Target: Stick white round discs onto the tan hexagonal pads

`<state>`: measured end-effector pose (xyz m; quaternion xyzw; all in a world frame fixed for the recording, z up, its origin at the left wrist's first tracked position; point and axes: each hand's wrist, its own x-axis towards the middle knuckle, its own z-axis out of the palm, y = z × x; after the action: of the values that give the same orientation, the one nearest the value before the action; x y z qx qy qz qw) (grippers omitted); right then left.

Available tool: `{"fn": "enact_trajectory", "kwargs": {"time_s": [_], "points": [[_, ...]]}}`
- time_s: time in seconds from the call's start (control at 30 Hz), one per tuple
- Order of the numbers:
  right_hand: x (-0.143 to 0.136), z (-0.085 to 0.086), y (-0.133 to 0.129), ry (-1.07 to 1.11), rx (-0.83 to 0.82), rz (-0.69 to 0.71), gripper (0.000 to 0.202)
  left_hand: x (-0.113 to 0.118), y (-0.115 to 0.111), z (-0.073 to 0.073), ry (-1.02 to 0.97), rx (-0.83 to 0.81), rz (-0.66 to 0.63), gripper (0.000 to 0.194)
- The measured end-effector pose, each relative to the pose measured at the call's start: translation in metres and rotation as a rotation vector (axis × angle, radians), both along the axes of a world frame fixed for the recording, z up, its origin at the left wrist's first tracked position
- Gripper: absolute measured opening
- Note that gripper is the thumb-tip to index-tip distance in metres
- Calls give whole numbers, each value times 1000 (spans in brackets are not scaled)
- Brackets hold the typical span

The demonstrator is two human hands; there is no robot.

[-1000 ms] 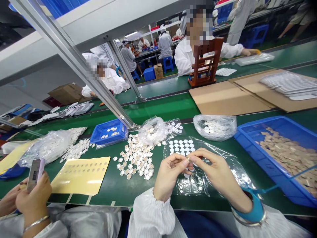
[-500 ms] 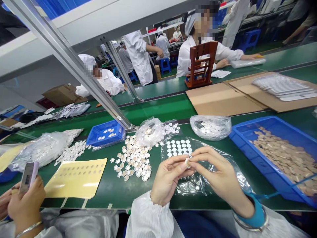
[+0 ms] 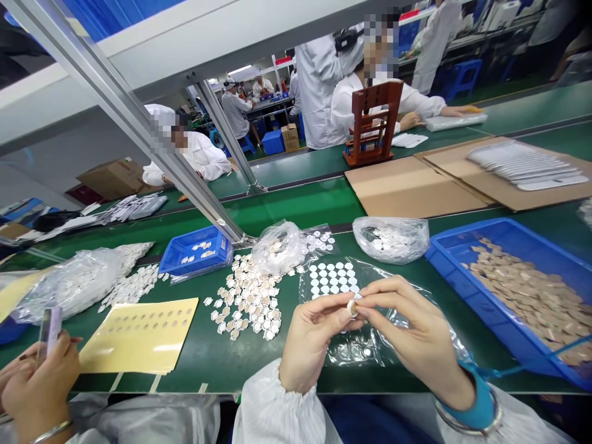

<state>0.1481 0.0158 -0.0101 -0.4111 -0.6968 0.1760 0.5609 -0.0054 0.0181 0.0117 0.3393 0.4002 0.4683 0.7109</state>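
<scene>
Between the fingertips of my left hand point(image 3: 319, 333) and my right hand point(image 3: 407, 330) is a small round white-and-tan disc point(image 3: 353, 308). Both hands pinch it, one from each side. Behind my fingers, white round stickers point(image 3: 333, 274) lie in rows on a clear plastic sheet point(image 3: 356, 351). A heap of similar white-rimmed discs point(image 3: 254, 296) spreads over the green table to the left of my hands. On the right, a blue tray point(image 3: 462, 277) holds many tan discs point(image 3: 527, 290). The disc's far side is hidden by my fingers.
A clear bag of white pieces point(image 3: 392, 239), a small blue tray point(image 3: 173, 259) and yellow sheets point(image 3: 139, 345) lie about. A metal post point(image 3: 222, 222) stands behind the heap. A co-worker's hands point(image 3: 46, 376) hold a small device at left. A blue cord point(image 3: 509, 369) runs from my right wrist.
My hands stay together, and the disc between them has turned slightly. In the background, a standing person has moved right. The co-worker's device at left has shifted a little.
</scene>
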Motion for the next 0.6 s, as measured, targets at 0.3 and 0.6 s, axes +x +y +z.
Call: {"fn": "enact_trajectory", "kwargs": {"time_s": [0.3, 0.6], "points": [[3, 4, 2, -32, -11, 45, 9, 1, -2, 1, 18, 17, -7, 20], [4, 2, -2, -34, 51, -10, 16, 4, -3, 0, 15, 31, -2, 19]]}}
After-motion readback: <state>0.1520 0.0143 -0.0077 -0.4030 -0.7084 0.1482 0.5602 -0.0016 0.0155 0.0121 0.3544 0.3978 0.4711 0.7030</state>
